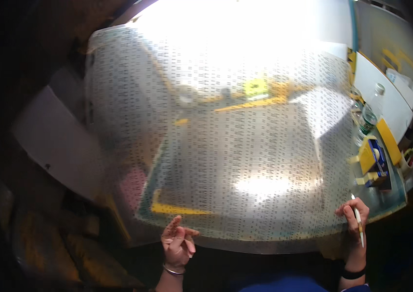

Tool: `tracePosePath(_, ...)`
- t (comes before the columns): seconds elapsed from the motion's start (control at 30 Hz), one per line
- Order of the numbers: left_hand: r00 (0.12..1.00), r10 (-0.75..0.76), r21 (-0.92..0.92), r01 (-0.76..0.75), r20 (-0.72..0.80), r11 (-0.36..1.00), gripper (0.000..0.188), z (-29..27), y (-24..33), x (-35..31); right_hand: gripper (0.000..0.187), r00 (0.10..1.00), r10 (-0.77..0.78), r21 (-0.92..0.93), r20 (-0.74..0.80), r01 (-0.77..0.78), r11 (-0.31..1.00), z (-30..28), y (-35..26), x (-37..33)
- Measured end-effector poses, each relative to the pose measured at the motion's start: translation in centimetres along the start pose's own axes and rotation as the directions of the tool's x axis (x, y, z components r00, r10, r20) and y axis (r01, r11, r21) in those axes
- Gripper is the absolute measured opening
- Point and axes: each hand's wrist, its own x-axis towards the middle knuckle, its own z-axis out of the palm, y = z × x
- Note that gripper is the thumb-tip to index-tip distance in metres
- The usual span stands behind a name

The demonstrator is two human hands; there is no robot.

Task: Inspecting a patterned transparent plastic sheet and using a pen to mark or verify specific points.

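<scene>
A large clear plastic sheet [206, 160], printed all over with rows of small dark marks, spreads in front of me over a table. At its near left edge is my left hand [177, 246], with some fingers stretched and the printed marks showing over them. The thumb lies against the sheet's edge, so the hand appears to grip it. Beside the near right edge, my right hand [355, 214] has curled fingers around a slim white pen-like tool [359, 221], its pointed end toward me. Whether those fingers also touch the sheet is unclear.
Right of the sheet stand a yellow-and-blue tape dispenser [373, 163] and a clear plastic bottle [371, 114]. White boards [381, 92] lean beyond them. Yellow strips [179, 209] show blurred through the sheet. Bright glare covers the far side. A pale panel [63, 141] lies at left.
</scene>
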Motion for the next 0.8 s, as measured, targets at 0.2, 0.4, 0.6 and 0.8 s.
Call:
tracePosePath(0.2,0.999,-0.022,-0.023,0.023,0.034,0.999,0.033,0.54,-0.19,0.34,0.014,1.0,-0.003,0.026,-0.019,0.004,1.0,-0.7,1.05,-0.37)
tracePosePath(0.4,0.997,-0.04,-0.021,0.042,0.066,0.999,0.032,0.19,0.39,0.2,0.018,1.0,-0.009,0.022,-0.005,0.009,1.0,-0.53,1.08,-0.22)
tracePosePath(0.6,0.997,-0.042,-0.029,0.044,0.06,0.999,0.032,0.1,0.28,0.22,0.019,1.0,0.012,0.036,0.005,-0.012,0.999,-0.47,0.93,-0.1)
tracePosePath(0.8,0.996,-0.054,-0.021,0.056,0.064,0.998,0.032,-0.2,-0.09,0.41,0.018,1.0,0.017,0.027,-0.024,-0.017,0.999,-0.6,0.99,-0.31)
